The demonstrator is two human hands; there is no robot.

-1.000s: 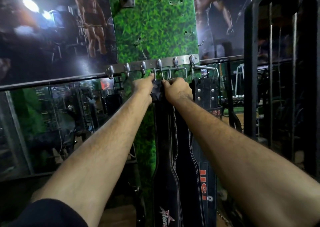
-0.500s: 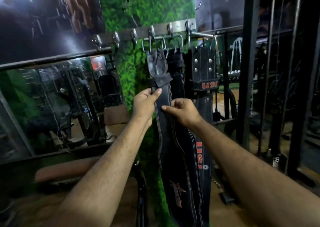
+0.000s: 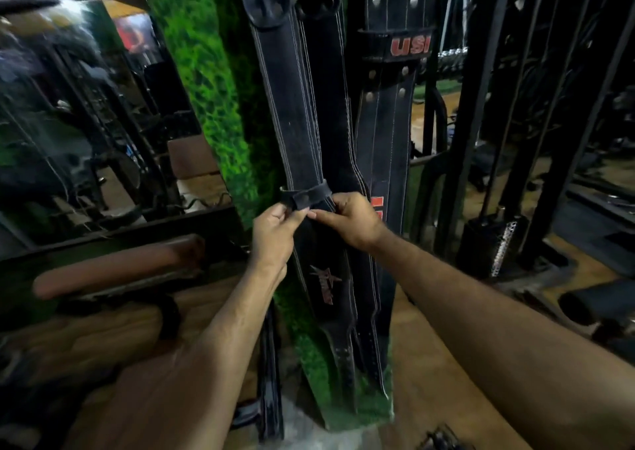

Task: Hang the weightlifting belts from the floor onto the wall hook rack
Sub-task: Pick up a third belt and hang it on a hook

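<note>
A black leather belt with white stitching and a red star logo (image 3: 292,112) hangs down the green wall panel. A loose black keeper loop (image 3: 305,195) sits around it at mid height. My left hand (image 3: 275,233) and my right hand (image 3: 350,219) both pinch this loop from either side. Right of it hangs a second black belt (image 3: 388,133) with red "USI" lettering and metal rivets. Another dark belt hangs partly hidden between them. The hook rack is above the frame, out of view.
A mirror wall (image 3: 86,105) fills the left. A brown padded bench (image 3: 117,267) stands low on the left. Black steel machine uprights (image 3: 481,105) rise on the right. The floor (image 3: 439,381) is wooden, and a dark strap (image 3: 268,381) hangs low beside the green panel.
Both hands have slid down the hanging belt from the hooks to its middle, bringing the keeper loop down with them. The view has tilted down, so the rack has left the frame.
</note>
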